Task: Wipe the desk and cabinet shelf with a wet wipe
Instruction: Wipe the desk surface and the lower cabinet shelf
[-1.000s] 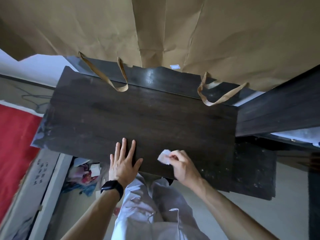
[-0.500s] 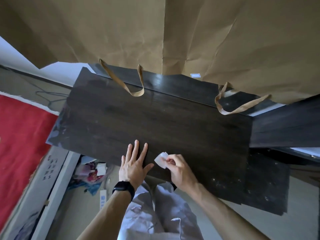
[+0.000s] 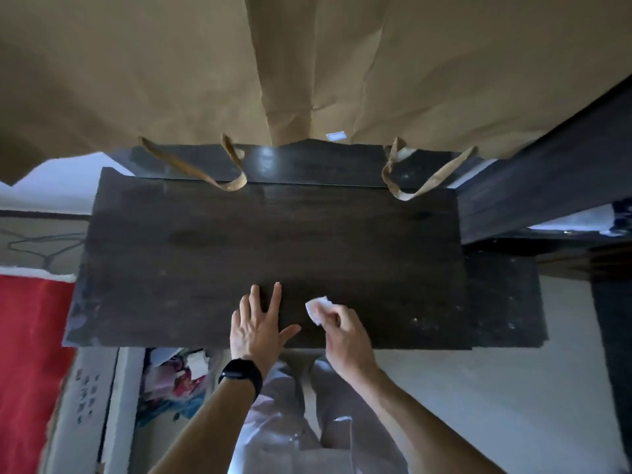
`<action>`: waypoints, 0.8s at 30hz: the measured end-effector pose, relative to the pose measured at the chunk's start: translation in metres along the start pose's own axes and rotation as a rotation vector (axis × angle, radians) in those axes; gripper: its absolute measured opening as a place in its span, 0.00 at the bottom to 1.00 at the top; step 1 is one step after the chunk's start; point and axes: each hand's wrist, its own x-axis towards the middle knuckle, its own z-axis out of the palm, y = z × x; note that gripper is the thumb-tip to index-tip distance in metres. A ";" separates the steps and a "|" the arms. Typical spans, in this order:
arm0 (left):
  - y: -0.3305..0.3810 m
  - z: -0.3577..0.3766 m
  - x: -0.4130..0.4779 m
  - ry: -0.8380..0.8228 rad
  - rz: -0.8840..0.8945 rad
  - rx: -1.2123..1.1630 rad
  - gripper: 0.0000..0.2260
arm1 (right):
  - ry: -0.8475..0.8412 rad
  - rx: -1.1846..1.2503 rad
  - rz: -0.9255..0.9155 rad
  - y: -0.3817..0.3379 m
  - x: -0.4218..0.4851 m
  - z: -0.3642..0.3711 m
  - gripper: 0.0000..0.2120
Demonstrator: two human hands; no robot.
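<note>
Head view, looking down on a dark wooden desk (image 3: 260,241). The left hand (image 3: 257,325), with a black watch (image 3: 241,373) on its wrist, rests flat with fingers spread near the front edge. Just beside it, the right hand (image 3: 343,331) pinches a white wet wipe (image 3: 317,306) against the surface. Brown paper bags (image 3: 307,66) stand at the rear, their handles (image 3: 205,171) drooping onto the desk.

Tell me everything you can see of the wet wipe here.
The wet wipe is a small white wad, crumpled, soft like tissue. The right hand pinches it in curled fingers, its free end poking out past the fingertips. It is by the near edge of the dark desk, just right of the left hand lying flat; whether it touches the wood is unclear.
</note>
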 end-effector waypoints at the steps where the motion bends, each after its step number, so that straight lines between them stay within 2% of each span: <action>1: 0.000 0.000 0.003 0.005 0.043 0.015 0.41 | 0.010 -0.024 -0.011 -0.002 0.006 0.001 0.21; 2: -0.001 0.001 0.006 0.014 0.091 0.028 0.41 | 0.055 -0.056 0.000 0.001 0.017 -0.001 0.23; 4: -0.003 0.000 0.013 0.007 0.193 0.053 0.42 | 0.183 -0.083 0.137 0.017 0.044 -0.015 0.26; 9: -0.003 -0.014 0.038 -0.058 0.444 0.134 0.38 | 0.428 -0.075 0.731 0.080 0.053 -0.057 0.28; 12: 0.020 -0.020 0.049 -0.086 0.527 0.159 0.34 | 0.567 0.032 1.088 0.091 0.020 -0.060 0.28; 14: 0.034 -0.018 0.048 -0.118 0.528 0.149 0.35 | 0.648 0.162 1.229 0.083 -0.003 -0.052 0.24; 15: 0.039 -0.016 0.047 -0.122 0.514 0.140 0.36 | 0.687 0.218 1.270 0.075 -0.009 -0.046 0.26; 17: 0.042 -0.015 0.045 -0.130 0.496 0.121 0.37 | 0.743 0.221 1.288 0.057 -0.013 -0.039 0.28; 18: 0.040 -0.017 0.046 -0.142 0.500 0.130 0.37 | 0.716 0.150 1.210 0.046 -0.012 -0.032 0.25; 22: 0.032 -0.026 0.055 -0.202 0.553 0.234 0.38 | 0.473 0.019 0.716 -0.003 0.021 0.002 0.29; 24: 0.031 -0.031 0.058 -0.228 0.566 0.271 0.39 | 0.346 0.020 0.553 -0.008 0.036 -0.002 0.28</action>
